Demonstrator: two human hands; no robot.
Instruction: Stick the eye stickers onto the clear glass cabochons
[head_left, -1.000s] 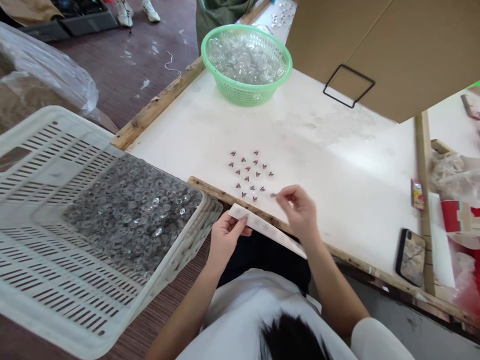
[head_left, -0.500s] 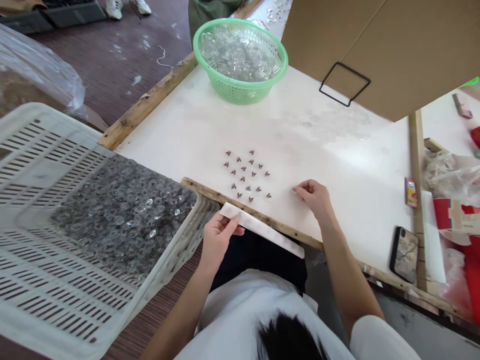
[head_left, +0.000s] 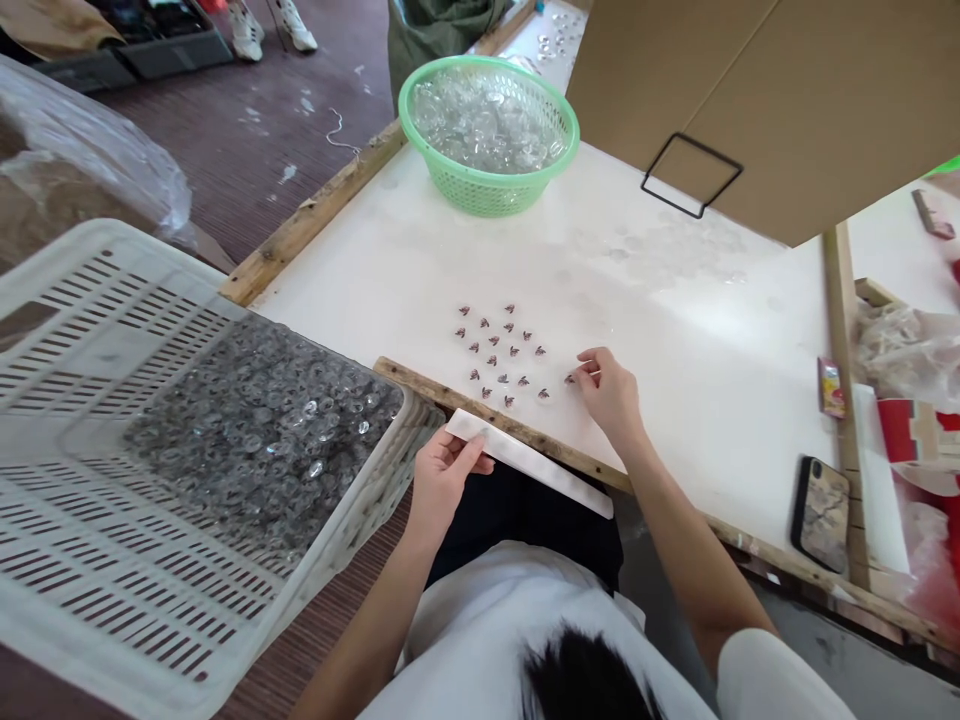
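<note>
Head view. Left hand [head_left: 442, 470]: closed on a long, flat white strip [head_left: 544, 468], thumb on top near the strip's left end, fingers underneath. From this grip the strip runs rightward and toward the wearer, alongside the wooden table edge [head_left: 506, 408].

Right hand [head_left: 611, 395]: over the white tabletop [head_left: 690, 370], thumb and forefinger close together at a small, dark, reddish-brown piece [head_left: 569, 379]. The piece sits at the left of the thumb tip; cannot tell whether it is pinched or only touched.

Left of the right-hand grip: a loose group of similar small dark pieces [head_left: 493, 361], spaced apart on the tabletop, just beyond the left hand. Farther beyond both grips: a round, green, perforated plastic basket [head_left: 487, 197] containing clear glossy pieces [head_left: 491, 125]. Left of the left-hand grip: a slotted white plastic crate [head_left: 112, 545] holding many small, clear, round pieces [head_left: 262, 430]. Right of the right-hand grip, well apart: a dark patterned phone [head_left: 821, 515].
</note>
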